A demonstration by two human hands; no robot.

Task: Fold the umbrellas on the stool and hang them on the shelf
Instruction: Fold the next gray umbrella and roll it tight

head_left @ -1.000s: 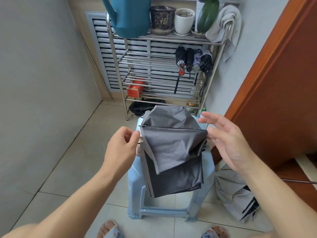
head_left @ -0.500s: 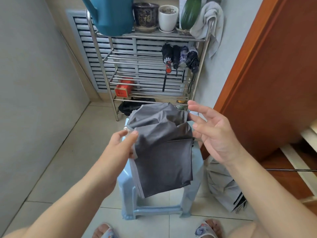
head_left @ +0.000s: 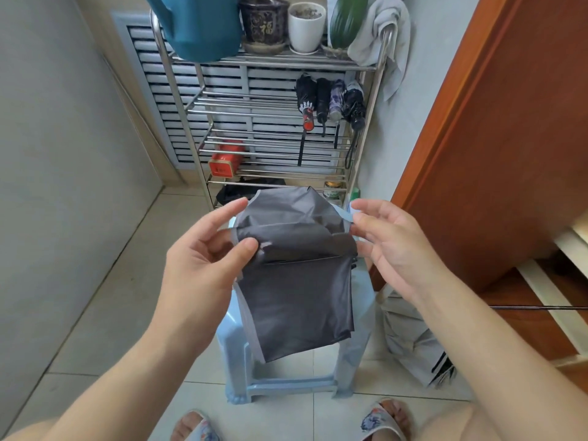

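**Grey umbrella held over the stool**

The left hand (head_left: 203, 249) pinches the left edge of the grey umbrella (head_left: 296, 281) between thumb and fingers (head_left: 227, 208), the thumb pressed onto the cloth. The right hand (head_left: 391, 246) takes the right edge, its fingers loosely curled, fingertips touching the cloth near a thin rib; whether they truly grip it I cannot tell. The canopy hangs in folds between both hands, above the pale blue stool (head_left: 241, 345), its lower flap dangling in front of the seat.

Behind stands the metal shelf (head_left: 178, 100). Four folded umbrellas (head_left: 327, 100) hang side by side from a rail on its right. A red tin (head_left: 224, 162) sits on a lower rack. On top are a teal watering can (head_left: 203, 23), a dark pot (head_left: 262, 22), a white pot (head_left: 307, 27) and a towel (head_left: 385, 30) draped over the corner post. Another pale umbrella (head_left: 410, 338) lies on the floor right of the stool, beside the wooden door (head_left: 496, 138).
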